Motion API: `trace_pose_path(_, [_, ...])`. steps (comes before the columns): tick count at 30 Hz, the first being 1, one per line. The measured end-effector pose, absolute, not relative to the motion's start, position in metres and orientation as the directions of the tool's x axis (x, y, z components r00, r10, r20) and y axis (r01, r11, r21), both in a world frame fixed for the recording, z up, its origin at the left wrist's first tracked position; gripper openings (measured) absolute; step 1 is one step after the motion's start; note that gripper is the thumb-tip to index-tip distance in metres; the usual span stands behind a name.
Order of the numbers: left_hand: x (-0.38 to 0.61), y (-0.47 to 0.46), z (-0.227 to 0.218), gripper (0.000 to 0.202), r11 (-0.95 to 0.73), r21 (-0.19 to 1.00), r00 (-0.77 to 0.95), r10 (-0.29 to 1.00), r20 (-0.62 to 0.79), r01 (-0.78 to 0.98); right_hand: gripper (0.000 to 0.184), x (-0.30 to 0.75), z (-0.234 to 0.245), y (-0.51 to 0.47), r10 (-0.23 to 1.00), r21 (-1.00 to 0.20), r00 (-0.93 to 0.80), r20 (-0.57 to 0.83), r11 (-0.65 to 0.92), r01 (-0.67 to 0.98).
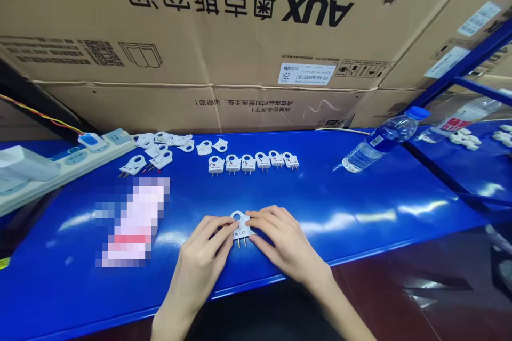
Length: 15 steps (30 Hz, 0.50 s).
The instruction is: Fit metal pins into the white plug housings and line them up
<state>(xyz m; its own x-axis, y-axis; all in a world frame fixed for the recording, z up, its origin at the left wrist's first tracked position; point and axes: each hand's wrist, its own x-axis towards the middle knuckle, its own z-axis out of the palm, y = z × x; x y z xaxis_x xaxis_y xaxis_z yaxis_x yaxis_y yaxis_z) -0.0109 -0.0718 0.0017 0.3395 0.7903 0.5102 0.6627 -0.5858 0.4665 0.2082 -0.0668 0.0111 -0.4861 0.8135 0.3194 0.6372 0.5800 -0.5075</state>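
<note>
A small white plug (240, 228) with a ring tab and two metal prongs lies on the blue table (360, 208) near its front edge. My left hand (204, 256) pinches its left side and my right hand (280, 240) presses its right side, fingers curled on it. Beyond them a row of several finished white plugs (253, 162) lies prongs toward me. More loose plug parts (160, 149) are scattered at the back left.
A white power strip (60, 165) runs along the left. A blurred-out patch (132, 224) lies left of my hands. A plastic water bottle (380, 141) lies on its side at the right. Large cardboard boxes (240, 37) wall off the back. A blue frame (460, 69) stands right.
</note>
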Motion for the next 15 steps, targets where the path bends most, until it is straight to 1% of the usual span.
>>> trace_pose_path(4, [-0.0111, -0.0723, 0.0049, 0.022, -0.577, 0.501, 0.34, 0.804, 0.488, 0.645, 0.023, 0.2088, 0.0124, -0.0662, 0.822, -0.522, -0.483, 0.301, 0.566, 0.638])
trace_pose_path(8, [-0.0108, -0.0735, 0.0073, 0.028, -0.579, 0.529, 0.316, 0.802, 0.507, 0.621, 0.024, 0.2091, 0.0121, -0.066, 0.831, -0.546, -0.475, 0.288, 0.55, 0.632])
trace_pose_path(12, [-0.0103, -0.0737, 0.0075, 0.019, -0.572, 0.546, 0.3, 0.807, 0.509, 0.612, 0.024, 0.2098, 0.0118, -0.0669, 0.833, -0.544, -0.472, 0.289, 0.548, 0.635])
trace_pose_path(15, [-0.0107, -0.0731, 0.0067, 0.017, -0.597, 0.539, 0.319, 0.79, 0.524, 0.594, 0.024, 0.21, 0.0132, -0.0679, 0.838, -0.553, -0.469, 0.279, 0.54, 0.635])
